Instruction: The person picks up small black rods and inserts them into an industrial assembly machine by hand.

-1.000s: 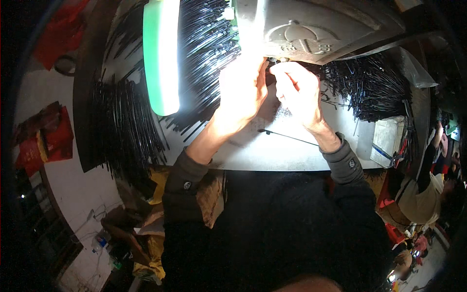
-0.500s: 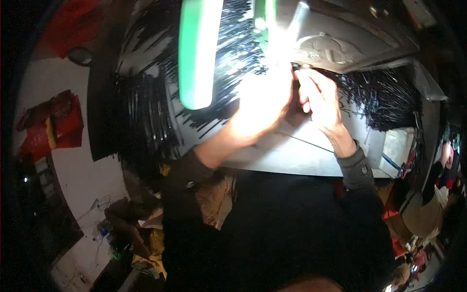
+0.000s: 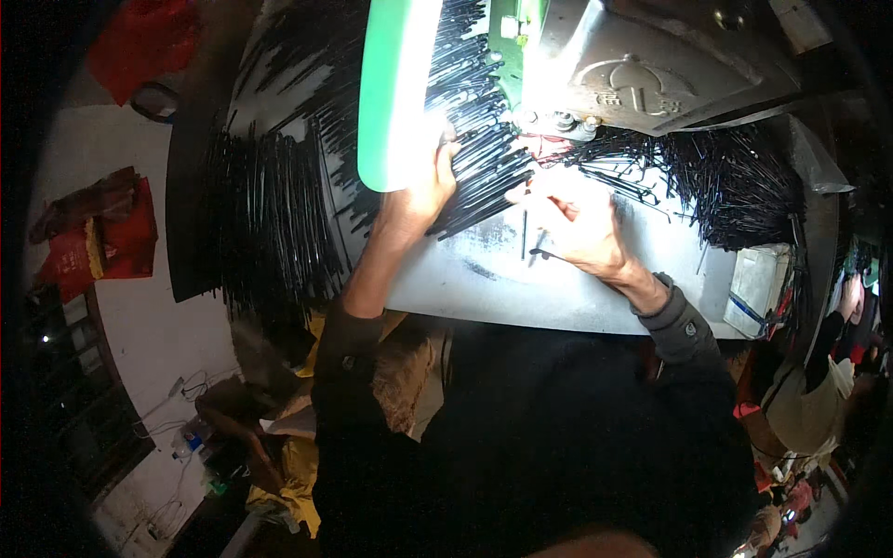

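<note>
My left hand (image 3: 416, 197) reaches up beside a green machine guard (image 3: 377, 112), over many thin black rods (image 3: 479, 149) spread on the metal table (image 3: 446, 288). The guard and the glare hide part of its fingers, so their grip does not show. To the right, my right hand (image 3: 584, 223) is closed, thumb and fingers pinched together. A thin black rod (image 3: 524, 234) shows at its fingertips, partly washed out by bright light. Just beyond it is the machine's bolted working end (image 3: 558, 123), below a grey metal cover (image 3: 642, 79).
A dense heap of black rods (image 3: 744, 191) lies at the right, and a long bundle (image 3: 279, 214) at the left. A pale open box (image 3: 758, 288) stands at the table's right end. Red bags (image 3: 126, 228) are at the far left. Another person (image 3: 828, 363) is at the far right.
My hands have moved apart from beneath the machine's working end. The left has gone left to the spread rods; the right has come down and slightly left, nearer me.
</note>
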Tool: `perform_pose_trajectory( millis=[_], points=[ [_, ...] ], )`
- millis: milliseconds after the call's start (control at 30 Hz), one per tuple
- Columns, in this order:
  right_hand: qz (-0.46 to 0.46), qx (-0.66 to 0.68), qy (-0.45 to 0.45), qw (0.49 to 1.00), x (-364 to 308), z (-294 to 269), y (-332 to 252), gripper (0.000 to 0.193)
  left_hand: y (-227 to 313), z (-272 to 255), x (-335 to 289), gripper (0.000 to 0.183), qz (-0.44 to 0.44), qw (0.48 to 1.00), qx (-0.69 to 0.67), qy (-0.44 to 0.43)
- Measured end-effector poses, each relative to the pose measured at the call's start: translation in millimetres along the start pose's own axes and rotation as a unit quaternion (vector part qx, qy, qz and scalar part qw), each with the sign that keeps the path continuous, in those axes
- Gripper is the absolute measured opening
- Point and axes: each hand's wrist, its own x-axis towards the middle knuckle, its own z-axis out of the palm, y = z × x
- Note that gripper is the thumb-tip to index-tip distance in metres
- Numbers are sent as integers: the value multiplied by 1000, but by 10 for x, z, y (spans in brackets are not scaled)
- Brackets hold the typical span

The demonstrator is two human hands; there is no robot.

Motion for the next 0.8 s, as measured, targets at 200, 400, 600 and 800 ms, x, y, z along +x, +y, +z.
perform_pose_trajectory(
  millis=[200,400,600,800],
  points=[
    [234,319,170,903,-440,-253,-27,8,-70,104,-29,6,15,996,-61,63],
    [-57,-225,34,972,-739,-583,79,15,64,182,129,31,237,964,-59,102],
    [110,-170,79,976,-607,-388,-87,5,531,308,-23,36,99,985,-134,36],
    [241,132,116,955,-265,-168,12,4,611,429,-9,27,6,979,-198,42]
  ],
)
